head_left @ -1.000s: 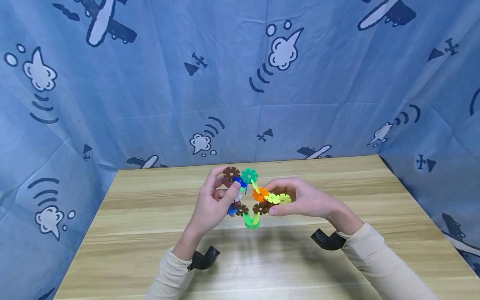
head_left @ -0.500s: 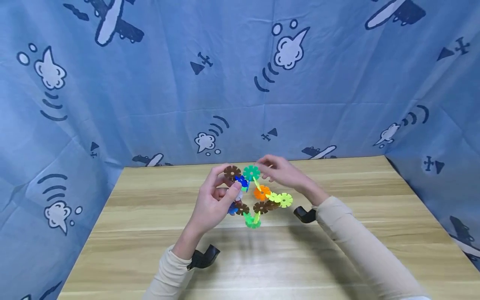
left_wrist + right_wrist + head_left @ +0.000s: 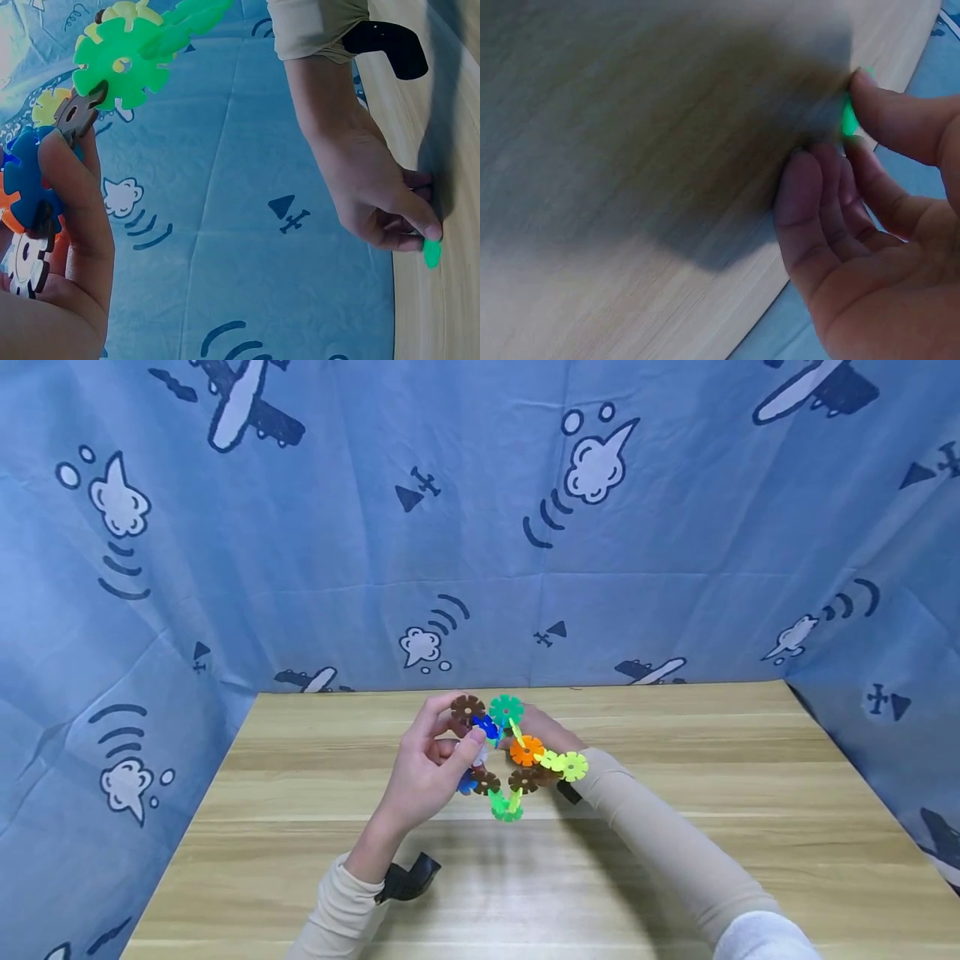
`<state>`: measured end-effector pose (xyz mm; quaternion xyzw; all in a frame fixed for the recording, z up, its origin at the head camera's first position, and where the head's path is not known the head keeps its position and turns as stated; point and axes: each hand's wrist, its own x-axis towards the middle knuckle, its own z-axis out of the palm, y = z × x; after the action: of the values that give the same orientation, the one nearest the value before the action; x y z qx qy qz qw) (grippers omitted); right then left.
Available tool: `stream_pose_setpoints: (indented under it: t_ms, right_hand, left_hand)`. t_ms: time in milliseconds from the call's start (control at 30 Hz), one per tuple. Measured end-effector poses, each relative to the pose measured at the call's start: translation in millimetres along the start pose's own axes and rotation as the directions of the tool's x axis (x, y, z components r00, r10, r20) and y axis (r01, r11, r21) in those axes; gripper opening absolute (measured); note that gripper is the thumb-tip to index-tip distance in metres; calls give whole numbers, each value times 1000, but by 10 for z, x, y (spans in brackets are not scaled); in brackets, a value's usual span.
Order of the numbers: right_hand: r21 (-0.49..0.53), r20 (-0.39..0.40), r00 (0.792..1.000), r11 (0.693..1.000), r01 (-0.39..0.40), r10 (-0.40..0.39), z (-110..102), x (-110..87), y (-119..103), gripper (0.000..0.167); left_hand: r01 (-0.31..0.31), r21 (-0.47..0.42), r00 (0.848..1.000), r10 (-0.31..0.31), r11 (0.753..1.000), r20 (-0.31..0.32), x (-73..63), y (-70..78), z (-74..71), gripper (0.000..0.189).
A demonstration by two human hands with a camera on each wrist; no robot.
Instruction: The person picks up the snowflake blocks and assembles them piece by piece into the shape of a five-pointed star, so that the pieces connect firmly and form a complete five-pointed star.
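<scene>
My left hand point(image 3: 423, 768) holds a cluster of interlocking snowflake discs point(image 3: 527, 750) above the table, thumb on a blue disc. Brown, green, orange, yellow, white and blue discs link into a loose ring, with a yellow disc point(image 3: 574, 767) at its right end. Behind the cluster in the head view, my right hand point(image 3: 547, 732) is partly hidden by it. The left wrist view shows the right hand low at the table, a loose green snowflake disc point(image 3: 433, 253) between thumb and finger. That green disc point(image 3: 849, 118) also appears at the fingertips in the right wrist view, seen nearly edge-on.
The wooden table point(image 3: 315, 827) stretches under both hands. A blue curtain point(image 3: 480, 510) printed with planes and clouds stands behind it and along both sides. A black wrist mount point(image 3: 408, 878) sits on the left forearm.
My right hand has let go of the cluster's right side and moved left and behind it, down to the table, where it pinches a green snowflake disc. The left hand keeps its hold.
</scene>
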<state>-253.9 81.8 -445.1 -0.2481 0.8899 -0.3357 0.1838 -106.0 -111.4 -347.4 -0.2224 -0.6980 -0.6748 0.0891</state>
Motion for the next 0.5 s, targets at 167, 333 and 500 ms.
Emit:
stream_pose_setpoints:
  t_ms: [167,333,500]
  right_hand:
    - [95,17,997,992,-80,78,7,65,-28,27]
    - [68,-8,998,996,-58,59,22,100,-47,22]
    - [39,38,997,996,-76,74,-35,82,-93,24]
  left_hand:
    - [6,-10,1000,-7,1000,-5,-7,-17,-20,35]
    - [14,-14,1000,-14,1000,-2,-12,-35,-4,36]
    - [19,-21,1000,-19,1000,2,-16,-54,24,35]
